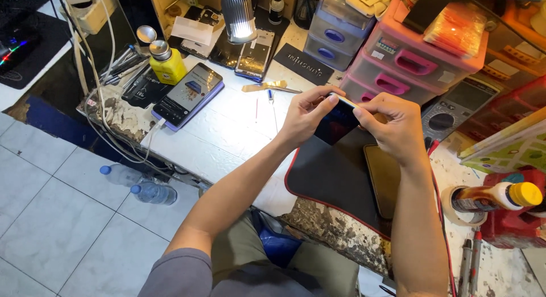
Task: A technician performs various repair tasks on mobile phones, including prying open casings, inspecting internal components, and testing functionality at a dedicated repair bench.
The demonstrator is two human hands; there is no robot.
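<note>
Both of my hands hold a dark smartphone (336, 124) tilted above a black work mat (330, 177) with a red edge. My left hand (307, 112) grips its left side, fingers curled over the top edge. On the right end my right hand (393, 126) pinches it, thumb and fingers closed on the rim. A brown phone back cover (384, 180) lies on the mat below my right wrist.
A charging phone (187, 95) lies on the white bench beside a yellow dispenser bottle (166, 62). A lit lamp (239, 15), phone parts, tweezers (272, 86), pink and purple drawer units (418, 64), a multimeter (455, 106), a glue bottle (500, 196) surround the mat. Water bottles (142, 186) lie on the floor.
</note>
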